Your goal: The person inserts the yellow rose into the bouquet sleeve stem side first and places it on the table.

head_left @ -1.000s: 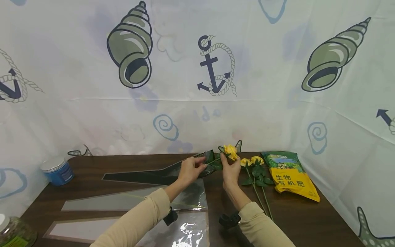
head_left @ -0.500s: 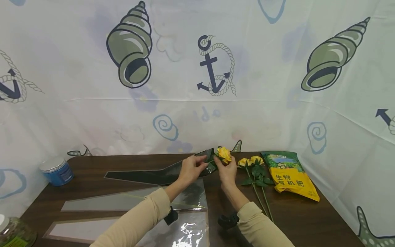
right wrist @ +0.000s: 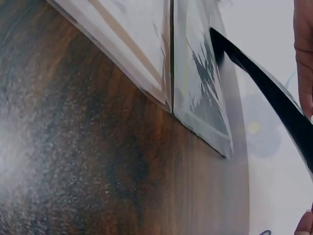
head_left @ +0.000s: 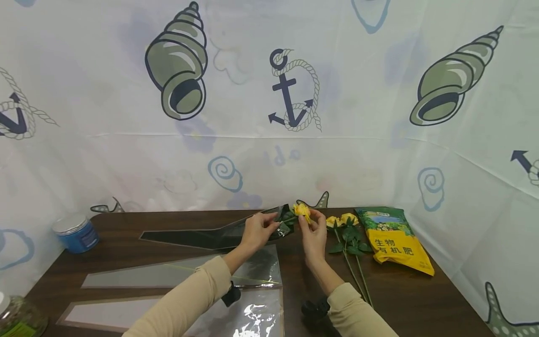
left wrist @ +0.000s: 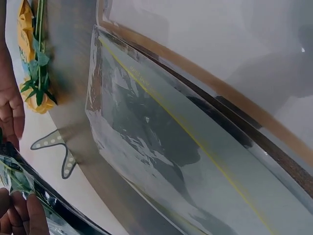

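Observation:
At the back of the table, my left hand (head_left: 256, 230) pinches the wide mouth of a long, tapered black flower sleeve (head_left: 189, 238) with a clear front. A yellow rose (head_left: 302, 209) has its stem and green leaves inside that sleeve, while its bloom stands out past the mouth. Thumb and fingers of my right hand (head_left: 313, 236) hold the rose just at the bloom. In the left wrist view, green leaves show through the clear film of the sleeve (left wrist: 54, 205). The right wrist view catches the sleeve (right wrist: 274, 88) slanting above the table, with the hands cut off at the edge.
Two more yellow roses (head_left: 348, 219) lie to the right, beside a green and yellow fertilizer bag (head_left: 391, 238). A grey sleeve (head_left: 139, 275) and a white one (head_left: 113, 314) lie flat in front. Left stand a blue jar (head_left: 77, 234) and a clear jar (head_left: 23, 316).
The rose bloom has moved left toward the sleeve's mouth, and my right hand has shifted its fingers on it. My left hand stays at the mouth, nearly still.

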Demonstrator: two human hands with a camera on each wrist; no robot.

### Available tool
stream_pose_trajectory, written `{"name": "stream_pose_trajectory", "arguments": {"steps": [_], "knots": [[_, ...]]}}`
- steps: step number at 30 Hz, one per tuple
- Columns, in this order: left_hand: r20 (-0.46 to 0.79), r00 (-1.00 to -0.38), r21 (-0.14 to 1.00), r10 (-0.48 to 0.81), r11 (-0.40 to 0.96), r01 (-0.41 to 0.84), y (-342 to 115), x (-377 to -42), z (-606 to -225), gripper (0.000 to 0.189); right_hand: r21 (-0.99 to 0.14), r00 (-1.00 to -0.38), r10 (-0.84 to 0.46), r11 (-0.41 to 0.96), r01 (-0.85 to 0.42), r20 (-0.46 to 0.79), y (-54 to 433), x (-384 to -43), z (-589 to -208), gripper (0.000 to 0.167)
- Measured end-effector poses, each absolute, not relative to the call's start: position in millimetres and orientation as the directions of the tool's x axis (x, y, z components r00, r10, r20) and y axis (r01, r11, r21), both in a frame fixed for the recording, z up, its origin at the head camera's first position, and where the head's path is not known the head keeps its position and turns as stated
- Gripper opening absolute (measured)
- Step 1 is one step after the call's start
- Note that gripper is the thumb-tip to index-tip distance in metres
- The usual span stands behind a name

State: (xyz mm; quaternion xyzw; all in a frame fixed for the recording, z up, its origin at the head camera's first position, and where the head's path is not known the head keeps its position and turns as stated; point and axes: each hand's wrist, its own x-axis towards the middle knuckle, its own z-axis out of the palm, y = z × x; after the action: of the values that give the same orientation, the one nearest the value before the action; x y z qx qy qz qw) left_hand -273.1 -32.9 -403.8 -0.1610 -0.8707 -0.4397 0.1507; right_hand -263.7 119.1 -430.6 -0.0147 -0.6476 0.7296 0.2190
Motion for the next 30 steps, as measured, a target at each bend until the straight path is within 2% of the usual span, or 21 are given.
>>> {"name": "stream_pose_trajectory", "arguments": {"steps": [10, 21, 30], "knots": [[0.396, -0.906, 0.735, 0.152, 0.539, 0.412, -27.4, -273.6, -398.5, 0.031, -0.971, -0.926, 0.310, -0.037, -0.238, 0.215, 111.2, -265.4, -431.0, 0.036], [0.389, -0.909, 0.742, 0.152, 0.533, 0.407, -28.8, -274.7, -400.7, 0.031, -0.964, -0.942, 0.235, -0.054, -0.259, 0.240, 112.6, -262.5, -433.8, 0.034], [0.378, -0.913, 0.749, 0.155, 0.528, 0.400, -28.2, -275.3, -399.4, 0.031, -0.976, -0.971, 0.134, -0.067, -0.208, 0.198, 108.6, -259.7, -435.9, 0.044]]}}
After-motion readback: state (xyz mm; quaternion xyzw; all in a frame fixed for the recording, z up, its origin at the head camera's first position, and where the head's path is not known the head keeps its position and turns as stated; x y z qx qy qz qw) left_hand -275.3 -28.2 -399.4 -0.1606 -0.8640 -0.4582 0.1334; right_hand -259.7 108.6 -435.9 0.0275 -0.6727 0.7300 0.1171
